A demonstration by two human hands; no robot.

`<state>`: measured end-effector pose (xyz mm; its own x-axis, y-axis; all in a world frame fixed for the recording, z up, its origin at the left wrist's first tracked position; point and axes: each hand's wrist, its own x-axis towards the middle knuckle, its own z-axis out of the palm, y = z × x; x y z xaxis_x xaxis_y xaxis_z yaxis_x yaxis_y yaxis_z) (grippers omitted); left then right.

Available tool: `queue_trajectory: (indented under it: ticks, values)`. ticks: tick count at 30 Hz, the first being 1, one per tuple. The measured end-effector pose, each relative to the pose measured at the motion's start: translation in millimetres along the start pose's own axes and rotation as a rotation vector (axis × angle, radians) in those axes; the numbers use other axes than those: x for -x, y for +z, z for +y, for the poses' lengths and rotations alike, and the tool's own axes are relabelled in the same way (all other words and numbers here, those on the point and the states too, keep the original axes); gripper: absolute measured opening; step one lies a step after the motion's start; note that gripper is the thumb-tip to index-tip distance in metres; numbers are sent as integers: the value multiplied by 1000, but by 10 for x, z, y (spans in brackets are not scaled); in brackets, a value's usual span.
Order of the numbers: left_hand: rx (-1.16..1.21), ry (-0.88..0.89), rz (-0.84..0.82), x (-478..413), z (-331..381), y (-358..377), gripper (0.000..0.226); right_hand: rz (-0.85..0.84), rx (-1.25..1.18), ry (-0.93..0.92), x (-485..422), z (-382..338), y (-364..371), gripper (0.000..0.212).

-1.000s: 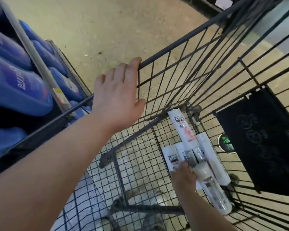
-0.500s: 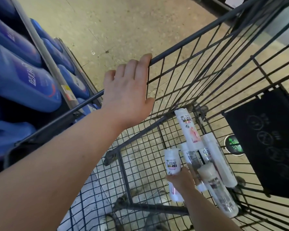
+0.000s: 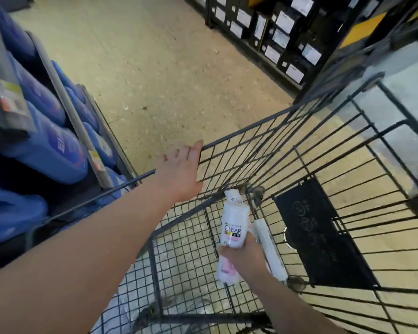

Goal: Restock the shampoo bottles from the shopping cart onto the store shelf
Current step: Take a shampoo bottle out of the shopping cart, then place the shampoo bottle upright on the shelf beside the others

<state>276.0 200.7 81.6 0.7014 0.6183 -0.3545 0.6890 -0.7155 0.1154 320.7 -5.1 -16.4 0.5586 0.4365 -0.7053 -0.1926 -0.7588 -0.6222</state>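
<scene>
Midway round shampoo bottle (image 3: 234, 221), right fingers (image 3: 249, 240)

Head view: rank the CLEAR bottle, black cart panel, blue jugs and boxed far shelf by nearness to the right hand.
1. CLEAR bottle, in the right hand.
2. black cart panel, just right.
3. blue jugs, left shelf.
4. boxed far shelf, across aisle.
</scene>
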Motion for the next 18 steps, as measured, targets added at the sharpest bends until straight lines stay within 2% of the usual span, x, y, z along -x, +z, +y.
queue_trajectory:
  ticks: [4, 7, 10, 15, 18]
  values:
    - [156, -20, -85, 223, -55, -243, 88, 16, -65, -125, 368, -445, -263, 35]
    - [216, -8, 24, 610, -180, -430, 68, 33, -74, -205, 663, -778, -433, 37]
    - [349, -77, 93, 1087, -332, -623, 50, 29, -70, -283, 961, -1088, -536, 36]
    - [456, -230, 225, 1851, -586, -929, 36, -38, -23, -429, 1522, -1632, -561, 33]
    - [486, -302, 284, 2291, -771, -1043, 41, -78, 16, -525, 1849, -1931, -433, 36]
